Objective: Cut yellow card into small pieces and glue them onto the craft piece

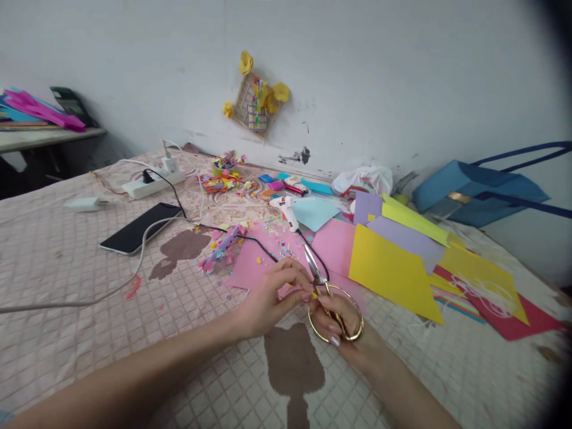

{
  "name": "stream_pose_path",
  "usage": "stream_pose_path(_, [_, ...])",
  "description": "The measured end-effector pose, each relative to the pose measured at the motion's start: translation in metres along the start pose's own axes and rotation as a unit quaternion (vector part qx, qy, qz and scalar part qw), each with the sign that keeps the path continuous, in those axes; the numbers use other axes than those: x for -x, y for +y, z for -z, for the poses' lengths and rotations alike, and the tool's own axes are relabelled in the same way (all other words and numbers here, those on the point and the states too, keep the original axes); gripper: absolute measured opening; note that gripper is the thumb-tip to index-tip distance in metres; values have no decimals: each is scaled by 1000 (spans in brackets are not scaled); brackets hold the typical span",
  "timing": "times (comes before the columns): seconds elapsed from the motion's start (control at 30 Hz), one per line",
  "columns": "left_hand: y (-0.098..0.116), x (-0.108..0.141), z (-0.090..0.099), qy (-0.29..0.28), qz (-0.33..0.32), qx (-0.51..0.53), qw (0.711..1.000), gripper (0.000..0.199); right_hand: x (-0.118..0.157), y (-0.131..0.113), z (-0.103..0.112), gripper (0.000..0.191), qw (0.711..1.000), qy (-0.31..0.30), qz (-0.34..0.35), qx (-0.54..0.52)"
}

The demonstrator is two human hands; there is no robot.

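My right hand (353,333) has its fingers through the gold handles of a pair of scissors (319,274), whose silver blades point up and away. A tiny yellow paper piece (314,295) sits between the fingertips of both hands. My left hand (272,298) is closed in a pinch at that piece, touching the right fingertips. Just beyond the hands lies a pink sheet (254,253) strewn with paper scraps. A white glue gun (286,211) rests on it, its black cord running behind the scissors. Left of it is a lilac strip decorated with small paper flowers (226,247).
Coloured paper sheets (393,271) spread to the right, with white string (485,295) on them. A blue bag (473,190) stands against the wall. To the left are a phone (140,228), a power strip (154,183) and trailing cables. A small flower-filled pot (226,164) stands at the back.
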State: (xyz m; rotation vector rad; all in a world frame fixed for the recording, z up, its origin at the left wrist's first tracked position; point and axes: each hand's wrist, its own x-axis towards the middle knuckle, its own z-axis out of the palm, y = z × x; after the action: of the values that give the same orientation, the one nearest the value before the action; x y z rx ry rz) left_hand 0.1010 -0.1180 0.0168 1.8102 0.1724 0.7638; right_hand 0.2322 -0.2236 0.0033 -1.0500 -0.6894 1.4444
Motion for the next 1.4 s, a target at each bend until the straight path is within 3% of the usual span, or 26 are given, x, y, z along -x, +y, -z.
stream_pose_path(0.2, [2, 3, 1, -37, -39, -46, 998, 17, 2, 0, 1, 13, 998, -43, 4, -50])
stream_pose_path(0.37, [-1, 2, 2, -46, -38, -46, 997, 16, 0, 3, 3, 15, 999, -42, 21, -28])
stream_pose_path(0.43, [-3, 0, 1, -26, -4, -28, 999, 14, 1, 3, 3, 18, 999, -9, 46, 7])
stream_pose_path(0.57, [-10, -2, -2, 10, 149, 56, 987, 17, 3, 2, 2, 20, 976, 116, 105, 150])
stream_pose_path(0.63, [-13, -2, -4, -7, 215, 98, 972, 21, 4, 0, 0, 20, 954, 156, 112, 230])
stream_pose_path(0.73, [-16, -1, -6, -40, 260, 128, 956, 23, 4, -2, -1, 21, 935, 166, 111, 293])
stream_pose_path(0.9, [-20, 1, -7, -39, 258, 154, 953, 24, 3, 2, -2, 26, 934, 147, 109, 308])
stream_pose_path(1.17, [-12, -5, 2, 55, 258, 208, 942, 22, 9, 4, -6, 41, 954, 116, 66, 269])
stream_pose_path(1.4, [-11, -7, 6, 88, 247, 226, 938, 20, 9, 10, -5, 41, 942, 99, 57, 317])
